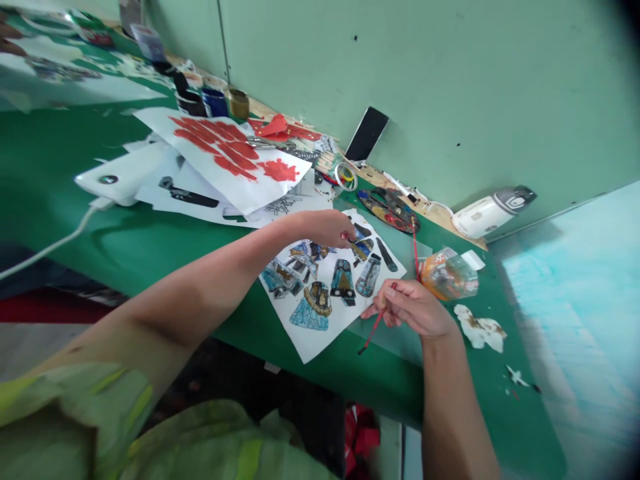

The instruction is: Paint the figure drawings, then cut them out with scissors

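Observation:
A white sheet of paper (313, 343) with painted figures in blue, black and gold lies on the table. My left hand (330, 229) reaches over its far part, fingers curled close to a painted blue and gold piece (363, 250). What those fingers pinch, if anything, I cannot make out. By the sheet's right edge, my right hand (413, 307) grips a thin red paintbrush (374, 330), its dark bristles pointing down toward the near edge. Just beyond that hand, a clear plastic cup (450, 273) with orange liquid lies tilted in view, and a second red brush (415, 250) leans at it.
A paint palette (390, 210) lies behind the sheet. At left are a white hair-dryer-like device (125, 173) with a cord and a red-painted paper (220, 147). Paint jars (215, 103), a phone (367, 133) and a white bottle (490, 210) line the wall. Crumpled tissue (480, 329) lies right.

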A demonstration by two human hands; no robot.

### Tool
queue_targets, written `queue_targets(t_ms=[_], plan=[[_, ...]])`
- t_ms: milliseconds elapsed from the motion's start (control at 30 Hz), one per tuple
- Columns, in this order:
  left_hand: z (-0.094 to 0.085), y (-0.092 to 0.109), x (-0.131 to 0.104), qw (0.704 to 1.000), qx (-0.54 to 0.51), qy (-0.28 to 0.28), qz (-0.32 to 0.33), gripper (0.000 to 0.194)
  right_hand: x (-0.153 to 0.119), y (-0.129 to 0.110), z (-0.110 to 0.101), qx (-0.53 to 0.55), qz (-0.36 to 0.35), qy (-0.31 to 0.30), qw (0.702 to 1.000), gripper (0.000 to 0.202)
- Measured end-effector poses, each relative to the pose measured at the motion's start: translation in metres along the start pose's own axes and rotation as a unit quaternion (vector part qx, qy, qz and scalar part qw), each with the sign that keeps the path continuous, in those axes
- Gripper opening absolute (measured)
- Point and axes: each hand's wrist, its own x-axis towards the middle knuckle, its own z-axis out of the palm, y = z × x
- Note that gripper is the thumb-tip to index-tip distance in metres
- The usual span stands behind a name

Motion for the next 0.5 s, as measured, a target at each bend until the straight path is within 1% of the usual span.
queue_targets(t_ms=[200,267,333,500], plan=[[-0.001,0.003,-0.001,1.0,0.016,-0.004,-0.01,0.033,-0.001,-0.002,0.006,-0.005,0.015,-0.035,0.999,0.04],[0.0,0.002,0.0,1.0,0.02,-0.005,-0.008,0.033,-0.001,-0.002,0.006,0.004,0.008,-0.039,0.999,0.04],[0.001,0.002,0.001,1.0,0.021,-0.004,-0.004,0.033,-0.001,0.0,0.004,0.016,-0.014,-0.021,1.0,0.038],[0.002,0.003,0.002,0.999,0.034,-0.008,-0.001,0.037,0.0,0.001,-0.005,0.056,-0.091,0.069,0.992,0.033]])
